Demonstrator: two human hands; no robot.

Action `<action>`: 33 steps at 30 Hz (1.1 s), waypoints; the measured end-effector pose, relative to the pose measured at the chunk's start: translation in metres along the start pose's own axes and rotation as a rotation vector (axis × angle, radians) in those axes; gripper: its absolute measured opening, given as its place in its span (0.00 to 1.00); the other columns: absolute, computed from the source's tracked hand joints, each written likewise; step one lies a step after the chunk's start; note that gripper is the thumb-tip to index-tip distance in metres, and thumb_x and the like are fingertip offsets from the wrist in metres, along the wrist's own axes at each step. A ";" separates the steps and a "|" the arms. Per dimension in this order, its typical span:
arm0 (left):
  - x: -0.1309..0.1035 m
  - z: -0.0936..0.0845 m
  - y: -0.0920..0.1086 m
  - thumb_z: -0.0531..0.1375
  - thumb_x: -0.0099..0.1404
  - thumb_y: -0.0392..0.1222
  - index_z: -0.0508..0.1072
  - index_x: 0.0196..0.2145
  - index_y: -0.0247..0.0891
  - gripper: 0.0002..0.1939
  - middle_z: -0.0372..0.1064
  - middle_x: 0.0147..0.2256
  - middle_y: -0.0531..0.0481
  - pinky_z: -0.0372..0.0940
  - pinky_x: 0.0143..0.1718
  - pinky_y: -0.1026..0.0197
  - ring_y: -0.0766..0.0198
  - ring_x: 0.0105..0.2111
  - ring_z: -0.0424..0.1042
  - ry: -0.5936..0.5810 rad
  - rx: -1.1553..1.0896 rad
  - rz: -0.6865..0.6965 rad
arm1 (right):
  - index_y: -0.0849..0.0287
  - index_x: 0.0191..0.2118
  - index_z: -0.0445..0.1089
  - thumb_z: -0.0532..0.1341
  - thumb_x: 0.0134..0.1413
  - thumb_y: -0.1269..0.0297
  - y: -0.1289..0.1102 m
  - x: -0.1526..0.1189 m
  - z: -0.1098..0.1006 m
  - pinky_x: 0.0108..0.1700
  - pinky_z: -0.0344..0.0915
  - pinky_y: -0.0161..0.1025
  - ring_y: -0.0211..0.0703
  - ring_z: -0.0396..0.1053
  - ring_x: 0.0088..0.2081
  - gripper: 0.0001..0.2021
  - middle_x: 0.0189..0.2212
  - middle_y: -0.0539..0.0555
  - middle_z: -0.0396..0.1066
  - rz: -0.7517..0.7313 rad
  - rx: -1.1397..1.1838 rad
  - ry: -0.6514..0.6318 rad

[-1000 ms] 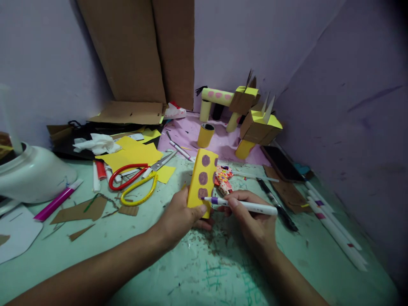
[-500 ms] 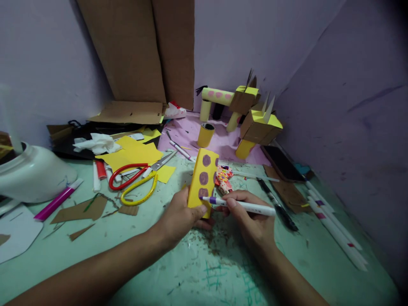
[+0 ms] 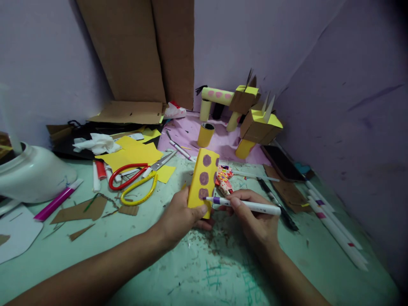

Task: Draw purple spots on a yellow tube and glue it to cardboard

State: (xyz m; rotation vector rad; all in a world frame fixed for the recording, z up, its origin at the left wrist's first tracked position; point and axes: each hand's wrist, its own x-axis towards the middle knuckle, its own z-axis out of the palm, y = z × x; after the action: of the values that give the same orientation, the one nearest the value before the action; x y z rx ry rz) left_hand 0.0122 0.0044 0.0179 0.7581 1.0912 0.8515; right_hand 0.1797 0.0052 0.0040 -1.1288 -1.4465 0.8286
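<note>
My left hand [image 3: 183, 212] is closed around the lower end of a yellow paper-covered tube [image 3: 195, 182], thumb on its front. Purple-brown spots run down the tube's face, and more show along its right edge. Between the thumb and fingers of my right hand [image 3: 255, 216] lies a white marker [image 3: 259, 207] with a purple band. Its tip is at the right side of the lowest front spot; whether it touches cannot be made out. Just behind the marker, a floral-patterned piece [image 3: 225, 178] rests on the table.
Scissors [image 3: 132, 180] with red and yellow handles lie left, by yellow paper [image 3: 130, 151]. Cardboard animal figures [image 3: 259, 127] and a short yellow tube [image 3: 205, 135] stand at the back on pink cloth [image 3: 185, 127]. A white pot [image 3: 41, 170] stands left; markers [image 3: 338, 229] lie right.
My right hand and the marker have shifted slightly right, moving the tip from the lowest spot's left side to its right side. The tube and my left hand stay nearly still.
</note>
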 end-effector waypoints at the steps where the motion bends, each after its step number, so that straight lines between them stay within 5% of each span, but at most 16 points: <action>1: 0.000 0.000 0.000 0.63 0.52 0.36 0.65 0.42 0.31 0.20 0.70 0.31 0.47 0.71 0.27 0.59 0.61 0.26 0.73 -0.001 0.000 0.001 | 0.56 0.27 0.75 0.63 0.52 0.64 0.001 0.000 -0.001 0.22 0.63 0.33 0.39 0.69 0.20 0.06 0.18 0.48 0.72 0.005 0.009 0.006; 33: 0.000 -0.002 0.000 0.65 0.50 0.38 0.65 0.42 0.33 0.22 0.70 0.32 0.47 0.71 0.27 0.59 0.61 0.27 0.73 -0.009 -0.042 0.016 | 0.57 0.27 0.75 0.63 0.51 0.64 -0.001 0.000 -0.001 0.21 0.64 0.34 0.41 0.70 0.19 0.06 0.17 0.49 0.73 0.054 0.021 0.041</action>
State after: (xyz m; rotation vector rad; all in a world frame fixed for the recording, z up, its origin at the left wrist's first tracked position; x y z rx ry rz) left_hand 0.0108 0.0043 0.0170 0.7355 1.0573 0.8812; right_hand 0.1801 0.0049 0.0047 -1.1672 -1.3761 0.8516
